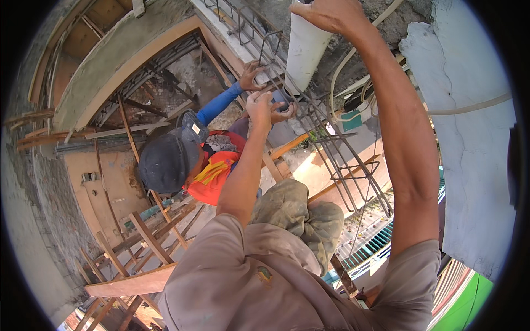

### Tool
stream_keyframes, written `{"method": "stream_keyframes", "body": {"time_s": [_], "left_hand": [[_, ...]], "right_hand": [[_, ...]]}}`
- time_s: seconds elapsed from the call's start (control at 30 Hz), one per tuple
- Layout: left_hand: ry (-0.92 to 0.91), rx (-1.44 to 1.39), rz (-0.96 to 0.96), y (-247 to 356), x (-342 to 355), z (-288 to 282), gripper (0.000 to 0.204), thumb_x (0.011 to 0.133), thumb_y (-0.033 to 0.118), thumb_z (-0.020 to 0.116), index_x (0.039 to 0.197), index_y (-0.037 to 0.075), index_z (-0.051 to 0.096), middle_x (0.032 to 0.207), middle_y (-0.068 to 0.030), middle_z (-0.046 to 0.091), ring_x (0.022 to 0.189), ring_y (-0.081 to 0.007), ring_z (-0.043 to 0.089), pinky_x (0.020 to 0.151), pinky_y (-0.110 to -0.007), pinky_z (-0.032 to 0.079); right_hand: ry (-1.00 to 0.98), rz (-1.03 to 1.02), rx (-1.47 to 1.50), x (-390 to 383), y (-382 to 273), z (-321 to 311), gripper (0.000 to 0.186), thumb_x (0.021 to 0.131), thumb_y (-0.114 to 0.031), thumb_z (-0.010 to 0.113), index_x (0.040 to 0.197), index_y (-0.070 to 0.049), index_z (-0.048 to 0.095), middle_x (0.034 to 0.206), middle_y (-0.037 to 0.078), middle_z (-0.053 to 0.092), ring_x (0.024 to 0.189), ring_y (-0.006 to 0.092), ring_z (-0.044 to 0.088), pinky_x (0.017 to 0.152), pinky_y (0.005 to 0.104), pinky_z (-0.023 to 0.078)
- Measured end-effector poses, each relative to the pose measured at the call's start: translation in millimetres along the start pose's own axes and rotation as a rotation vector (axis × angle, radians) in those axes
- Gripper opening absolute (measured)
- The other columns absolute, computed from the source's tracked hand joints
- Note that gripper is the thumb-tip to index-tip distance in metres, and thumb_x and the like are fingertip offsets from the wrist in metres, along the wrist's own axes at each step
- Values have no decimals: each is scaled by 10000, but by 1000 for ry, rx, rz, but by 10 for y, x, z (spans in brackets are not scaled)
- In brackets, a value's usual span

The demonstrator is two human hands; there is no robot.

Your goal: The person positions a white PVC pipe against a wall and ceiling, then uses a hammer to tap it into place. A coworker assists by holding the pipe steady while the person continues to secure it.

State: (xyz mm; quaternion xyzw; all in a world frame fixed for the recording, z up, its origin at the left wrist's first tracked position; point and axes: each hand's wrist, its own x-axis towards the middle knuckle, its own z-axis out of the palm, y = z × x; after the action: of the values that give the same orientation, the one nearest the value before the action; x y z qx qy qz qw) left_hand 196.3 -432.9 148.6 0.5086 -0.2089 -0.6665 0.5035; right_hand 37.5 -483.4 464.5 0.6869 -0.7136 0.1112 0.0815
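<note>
Where a long cage of brown steel reinforcing bars (353, 171) slants across the site, a smooth white cylindrical pipe (309, 55) stands tilted, its lower end down beside the bars. The person's right hand (330, 15) has it near the top — fingers closed about its upper end, part of that grip cut off by the upper edge of view. Right arm raised, bare from a grey-brown short sleeve (411, 276).

Left hand (258, 106) reaches forward, fingers curled, just short of the pipe's foot; cannot tell whether its grip has hold of anything. Close beside it, a blue-grey rounded piece (281, 99), partly hidden by hands.

Opposite, lower down, a co-worker in a dark hard hat (164, 163) and an orange-red vest with yellow stripes (218, 176). One hand (251, 77), out of a bright blue sleeve (220, 105), lies at the cage's near side. A pale flexible cord (333, 91) loops to the right of the pipe — beyond it, a cracked grey-white wall (469, 160).
</note>
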Motion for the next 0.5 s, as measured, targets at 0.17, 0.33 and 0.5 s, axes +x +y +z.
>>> {"method": "stream_keyframes", "body": {"time_s": [0.17,0.33,0.5], "left_hand": [[-124,0,-31,-874,325,-155,262,985,59,628,1231,-29,608,957,-52,685,813,-102,661,687,-210,531],[-268,-112,-199,-1197,576,-55,386,1000,117,612,1339,-47,527,1080,-116,685,918,-201,711,751,-280,590],[-252,-444,-376,-1205,591,42,401,987,85,613,1352,-45,510,1043,-135,676,853,-197,702,760,-302,619]], "right_hand": [[-126,126,-48,266,-43,-53,783,874,-560,676,1387,23,579,1295,303,652,1204,453,629,1018,512,509],[-123,82,-84,305,-92,-40,775,884,-575,635,1367,30,588,1278,309,657,1204,458,628,1017,504,513],[-62,47,-79,270,-65,27,776,890,-578,611,1355,43,592,1277,309,657,1199,463,629,1022,499,510]]}}
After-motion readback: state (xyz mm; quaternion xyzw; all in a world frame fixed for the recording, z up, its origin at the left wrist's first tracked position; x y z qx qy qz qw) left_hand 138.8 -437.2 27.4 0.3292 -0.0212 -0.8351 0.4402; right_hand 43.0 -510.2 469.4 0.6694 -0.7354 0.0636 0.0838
